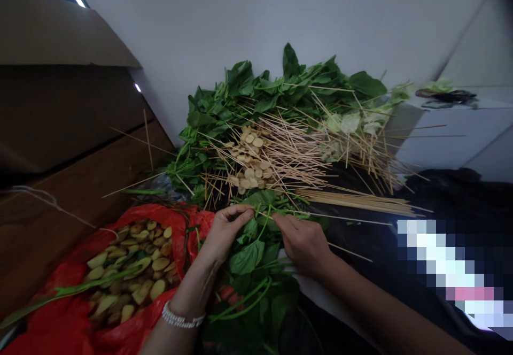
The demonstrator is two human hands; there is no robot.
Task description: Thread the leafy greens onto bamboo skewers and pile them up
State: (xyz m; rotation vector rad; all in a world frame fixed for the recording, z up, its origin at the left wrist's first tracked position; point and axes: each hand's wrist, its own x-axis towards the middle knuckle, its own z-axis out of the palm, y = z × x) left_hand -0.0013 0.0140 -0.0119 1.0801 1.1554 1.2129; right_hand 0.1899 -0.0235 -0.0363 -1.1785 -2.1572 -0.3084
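1. Green leafy stems [248,256] fill the lower middle of the frame, and from my remote seat I see both hands working on this one bunch.
2. The left hand [226,232], with a beaded bracelet [180,320] at its wrist, curls closed around the bunch's upper end and appears clamped on the stems.
3. The right hand [302,245] stands apart from the left, its fingertips at the bunch's right edge. I cannot tell whether they close on a stem or on a thin bamboo skewer [348,251] just beside them.
4. These stems look soft, so I judge that a firm pinch on the stems, rather than the leaves, handles them best.
5. Upper middle, a bundle of bamboo skewers [352,201] and pale round slices [250,157] lie on a heap of spinach-like greens [256,93].
6. Lower left, a red plastic bag [152,213] holds tan slices [132,269].
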